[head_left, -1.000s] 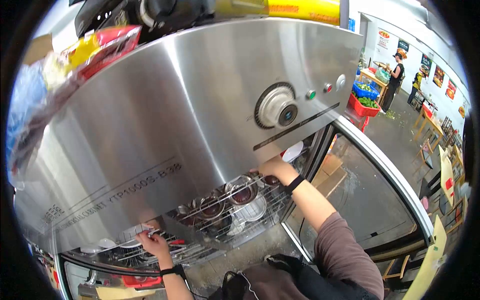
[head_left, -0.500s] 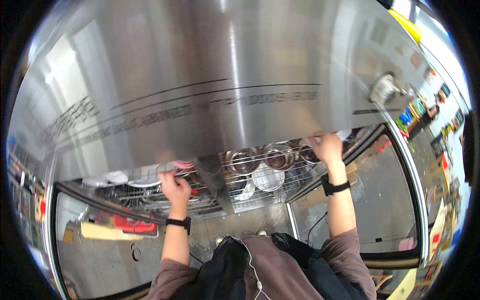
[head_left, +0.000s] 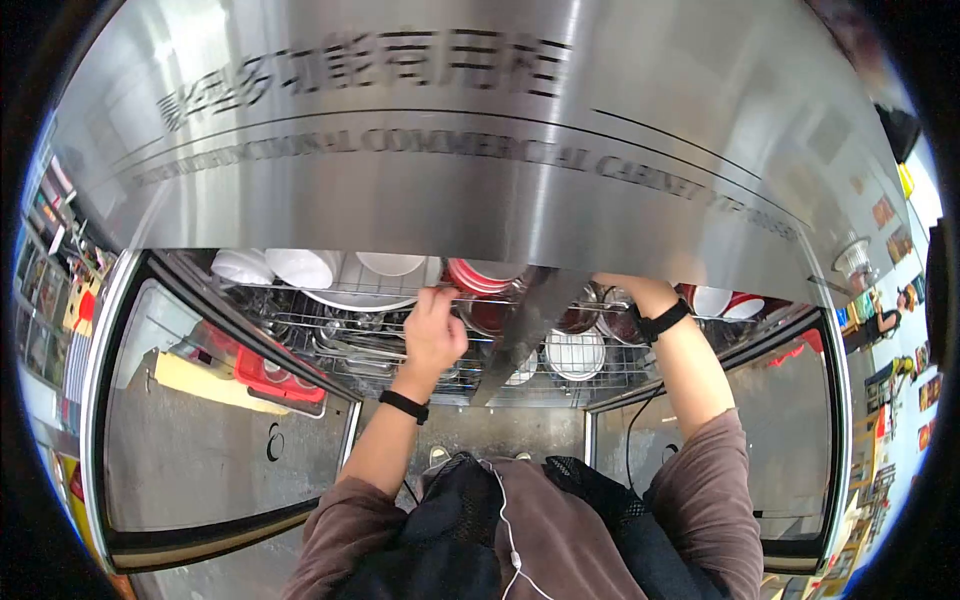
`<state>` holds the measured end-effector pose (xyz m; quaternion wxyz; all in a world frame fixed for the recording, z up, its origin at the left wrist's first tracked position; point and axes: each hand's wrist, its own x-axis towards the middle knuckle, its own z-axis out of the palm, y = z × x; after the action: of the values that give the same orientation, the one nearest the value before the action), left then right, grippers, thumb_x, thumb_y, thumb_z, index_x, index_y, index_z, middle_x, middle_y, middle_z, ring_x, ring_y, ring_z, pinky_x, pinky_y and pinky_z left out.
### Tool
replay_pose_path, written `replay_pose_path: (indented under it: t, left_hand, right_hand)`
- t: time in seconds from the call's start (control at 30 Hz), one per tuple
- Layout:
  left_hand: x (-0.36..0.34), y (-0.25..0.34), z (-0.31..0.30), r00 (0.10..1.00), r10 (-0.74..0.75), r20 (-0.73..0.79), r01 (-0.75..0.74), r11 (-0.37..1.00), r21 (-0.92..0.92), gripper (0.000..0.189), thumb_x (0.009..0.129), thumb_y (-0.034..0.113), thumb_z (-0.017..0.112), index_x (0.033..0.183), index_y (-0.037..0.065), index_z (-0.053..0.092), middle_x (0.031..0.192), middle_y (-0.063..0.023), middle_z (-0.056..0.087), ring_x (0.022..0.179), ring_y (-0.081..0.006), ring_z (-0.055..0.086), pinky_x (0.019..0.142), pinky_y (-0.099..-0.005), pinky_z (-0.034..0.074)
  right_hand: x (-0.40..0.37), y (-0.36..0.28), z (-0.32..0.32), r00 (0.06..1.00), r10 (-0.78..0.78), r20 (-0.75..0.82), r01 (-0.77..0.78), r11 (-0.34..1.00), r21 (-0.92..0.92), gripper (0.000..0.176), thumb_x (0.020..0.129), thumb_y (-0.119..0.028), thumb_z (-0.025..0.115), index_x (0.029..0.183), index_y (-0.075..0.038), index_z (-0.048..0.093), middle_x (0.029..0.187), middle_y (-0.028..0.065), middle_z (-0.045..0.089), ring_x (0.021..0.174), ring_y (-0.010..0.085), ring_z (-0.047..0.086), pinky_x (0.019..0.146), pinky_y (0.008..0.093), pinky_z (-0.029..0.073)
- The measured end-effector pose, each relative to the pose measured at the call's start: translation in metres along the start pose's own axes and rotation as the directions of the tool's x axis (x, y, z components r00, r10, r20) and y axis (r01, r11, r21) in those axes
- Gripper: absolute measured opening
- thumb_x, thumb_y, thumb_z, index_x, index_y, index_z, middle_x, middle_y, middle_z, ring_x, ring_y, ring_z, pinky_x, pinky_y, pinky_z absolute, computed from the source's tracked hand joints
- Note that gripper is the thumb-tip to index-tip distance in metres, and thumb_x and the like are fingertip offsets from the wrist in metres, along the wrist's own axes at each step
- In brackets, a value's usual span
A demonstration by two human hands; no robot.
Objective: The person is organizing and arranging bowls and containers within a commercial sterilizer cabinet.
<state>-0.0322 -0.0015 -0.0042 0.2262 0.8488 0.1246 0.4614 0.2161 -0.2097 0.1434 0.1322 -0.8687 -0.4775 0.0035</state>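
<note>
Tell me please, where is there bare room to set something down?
Bare floor shows between the left door and right door, from the cabinet's lower edge to the shoes. The upper rack is crowded: white bowls and red bowls at left, dark bowls near the right hand. Around the round white plate below, I cannot tell.

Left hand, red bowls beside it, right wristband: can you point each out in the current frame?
Left hand (head_left: 434,336), head view, middle of the hand.
Red bowls (head_left: 477,283), head view, red outer side.
Right wristband (head_left: 665,321), head view, middle of the dark band.
</note>
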Motion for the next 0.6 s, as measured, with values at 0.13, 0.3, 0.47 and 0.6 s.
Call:
replay_pose_path:
  t: [0.13, 0.3, 0.47, 0.6]
  left_hand:
    - [0.006, 0.008, -0.014, 0.999, 0.005, 0.038, -0.004, 0.999, -0.051, 0.047, 0.074, -0.005, 0.058, 0.119, 0.006, 0.061, 0.106, -0.018, 0.058, 0.086, -0.0418, 0.065, 0.07, -0.0482, 0.055]
    - [0.003, 0.004, -0.012, 0.999, -0.011, 0.052, 0.016, 0.997, -0.081, 0.048, 0.073, -0.004, 0.059, 0.12, 0.006, 0.061, 0.108, -0.0183, 0.058, 0.088, -0.0415, 0.065, 0.072, -0.0487, 0.057]
    - [0.005, 0.008, -0.01, 0.999, -0.031, 0.045, 0.033, 0.998, -0.056, 0.048, 0.074, -0.002, 0.06, 0.12, 0.008, 0.062, 0.108, -0.0179, 0.059, 0.089, -0.0412, 0.066, 0.073, -0.0494, 0.057]
    - [0.001, 0.0, -0.001, 0.998, -0.036, 0.045, 0.036, 0.999, 0.002, 0.047, 0.073, -0.001, 0.061, 0.119, 0.008, 0.064, 0.109, -0.0186, 0.061, 0.09, -0.0419, 0.066, 0.074, -0.0498, 0.057]
  right_hand:
    - [0.01, 0.006, 0.009, 0.984, 0.012, -0.18, -0.012, 1.0, 0.001, 0.024, 0.092, -0.024, 0.07, 0.106, -0.004, 0.072, 0.103, 0.0199, 0.071, 0.099, 0.0431, 0.065, 0.087, 0.0494, 0.053]
    - [0.015, 0.011, 0.009, 0.948, 0.026, -0.317, -0.018, 0.999, 0.029, 0.024, 0.092, -0.024, 0.07, 0.105, -0.004, 0.072, 0.102, 0.0197, 0.071, 0.098, 0.0429, 0.065, 0.087, 0.0495, 0.053]
    - [0.007, 0.01, 0.007, 0.923, 0.019, -0.385, 0.009, 0.997, 0.071, 0.024, 0.092, -0.025, 0.071, 0.104, -0.004, 0.071, 0.1, 0.0196, 0.071, 0.097, 0.0427, 0.065, 0.087, 0.0496, 0.053]
    - [-0.013, 0.008, 0.003, 0.908, 0.0, -0.419, 0.052, 0.992, 0.114, 0.024, 0.092, -0.025, 0.071, 0.103, -0.004, 0.071, 0.099, 0.0195, 0.071, 0.097, 0.0426, 0.065, 0.087, 0.0496, 0.053]
